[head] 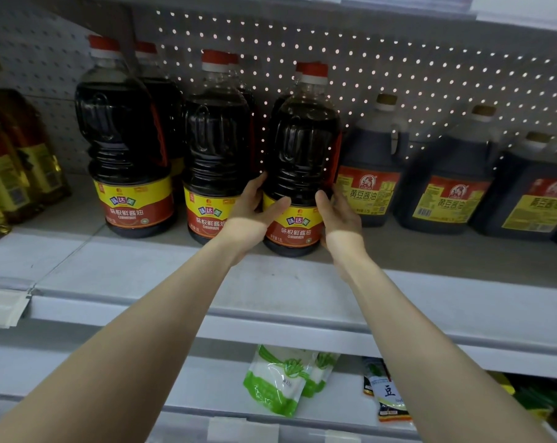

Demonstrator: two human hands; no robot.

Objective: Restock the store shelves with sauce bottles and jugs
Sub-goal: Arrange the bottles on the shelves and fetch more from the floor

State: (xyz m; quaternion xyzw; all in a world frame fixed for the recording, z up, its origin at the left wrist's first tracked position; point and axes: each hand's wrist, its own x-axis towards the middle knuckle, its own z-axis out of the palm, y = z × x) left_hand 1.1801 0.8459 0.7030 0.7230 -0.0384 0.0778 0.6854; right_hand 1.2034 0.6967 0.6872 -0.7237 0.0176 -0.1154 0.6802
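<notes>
Both hands clasp one bottle: my left hand (251, 209) wraps its left side with the thumb lying across the label, and my right hand (337, 215) curls round the right side. That dark sauce bottle (302, 161), red-capped, stands upright near the front of the shelf (143, 270), between a matching bottle (216, 148) on its left and a handled jug (373, 167) on its right.

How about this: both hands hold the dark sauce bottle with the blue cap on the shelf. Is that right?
No. The head view shows the cap is red, not blue. The left hand and right hand do hold the dark sauce bottle on the shelf.
</notes>
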